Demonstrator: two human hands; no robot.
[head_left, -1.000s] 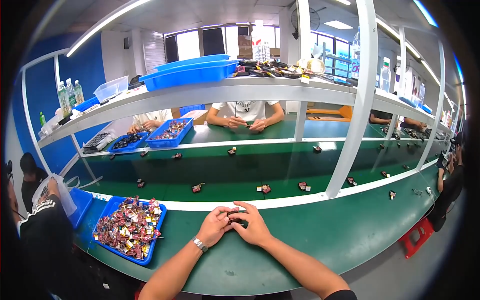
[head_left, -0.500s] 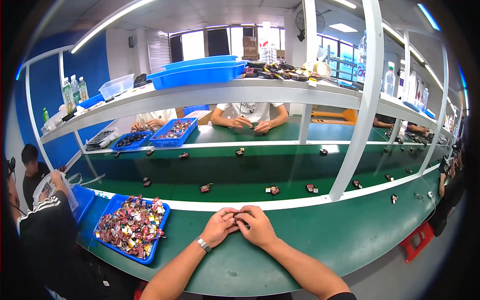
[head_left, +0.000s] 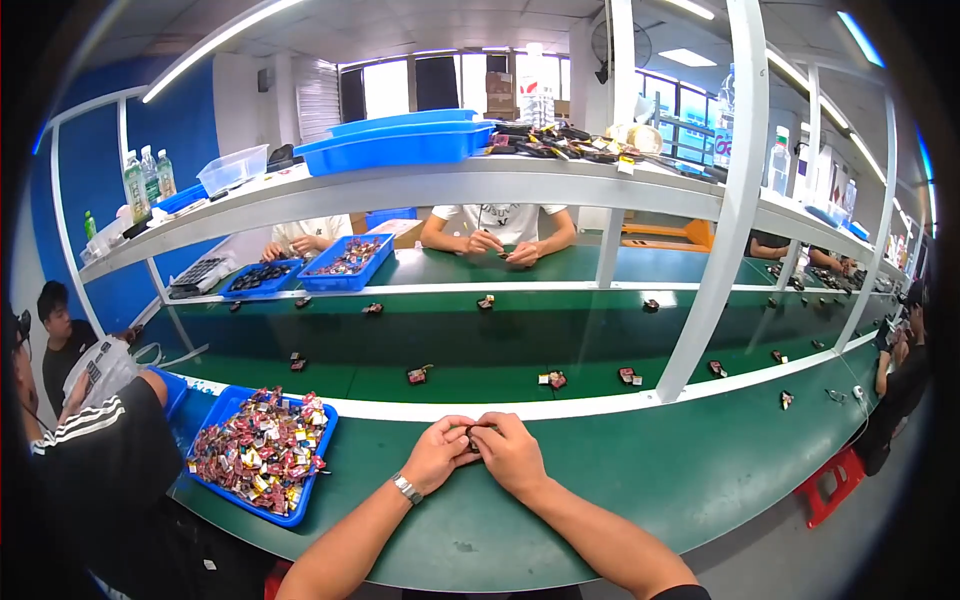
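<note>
Close together over the near edge of the green bench (head_left: 640, 460), my two hands meet around a small dark piece (head_left: 471, 437). My left hand (head_left: 438, 456), with a metal watch on its wrist, has its fingers closed on one side of the piece. From the other side, my right hand (head_left: 512, 458) pinches it with thumb and fingers. Most of the piece is covered, so its exact kind is hidden. Left of my hands stands a blue tray (head_left: 331, 432) heaped with small red, black, white and yellow wired parts (head_left: 258, 450).
Beyond a white rail (head_left: 400, 410), small parts such as this one (head_left: 551, 379) lie spaced along a green conveyor belt (head_left: 470, 345). A slanted white post (head_left: 712, 250) and an overhead shelf (head_left: 560, 180) stand ahead. Co-workers sit across, at left and far right. A red stool (head_left: 832, 487) is at right.
Parts on the belt have shifted slightly to the right. My hands stay in place, the right fingers slightly changed around the piece. The person at left has moved their arm and the plastic bag.
</note>
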